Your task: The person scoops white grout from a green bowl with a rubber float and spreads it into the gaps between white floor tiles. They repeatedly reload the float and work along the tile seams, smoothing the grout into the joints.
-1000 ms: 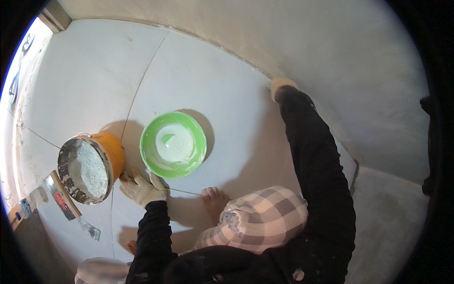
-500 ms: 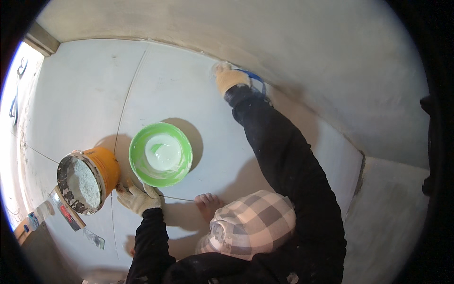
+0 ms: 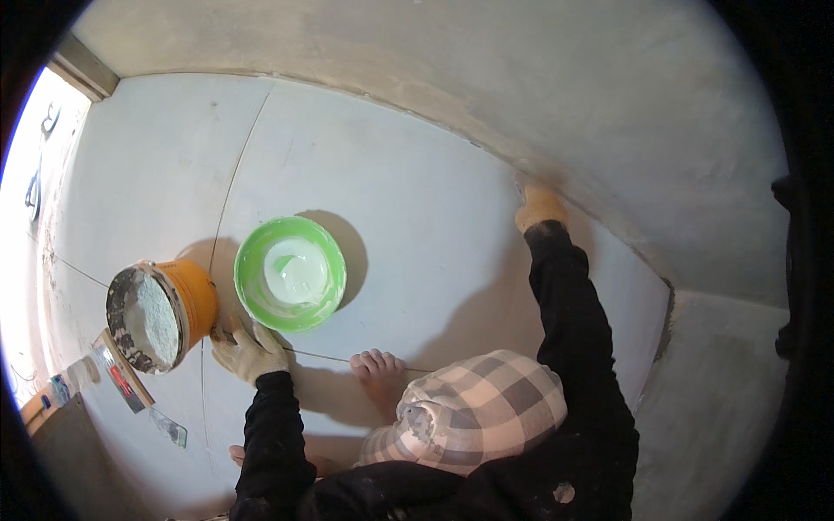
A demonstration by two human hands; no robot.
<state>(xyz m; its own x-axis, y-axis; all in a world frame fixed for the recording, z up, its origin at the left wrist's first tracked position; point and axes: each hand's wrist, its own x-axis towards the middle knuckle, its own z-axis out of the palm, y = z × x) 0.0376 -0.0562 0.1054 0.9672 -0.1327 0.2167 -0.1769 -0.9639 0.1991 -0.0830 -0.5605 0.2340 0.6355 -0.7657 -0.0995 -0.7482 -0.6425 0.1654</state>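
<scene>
In a cream work glove, my left hand (image 3: 252,352) leans on the pale floor with its fingers apart, just below a green bowl (image 3: 248,295) and beside an orange bucket (image 3: 200,297). White paste (image 3: 306,280) coats the inside of the bowl. Tilted toward the left, the bucket shows pale powder (image 3: 158,323) within its crusted rim. My right hand (image 3: 542,207), also gloved, reaches far out to the joint where the floor meets the wall. Its fingers are closed; what they hold is hidden.
A wide scraper (image 3: 129,382) and a smaller clear-looking tool (image 3: 169,427) lie below the bucket. My bare foot (image 3: 380,372) stands near a floor seam. The grey wall (image 3: 608,113) runs along the far and right sides. A bright opening (image 3: 30,226) is at the left.
My right hand has moved right and nearer along the wall joint. The blue strip seen beside it before is out of sight. My left hand stays by the bowl.
</scene>
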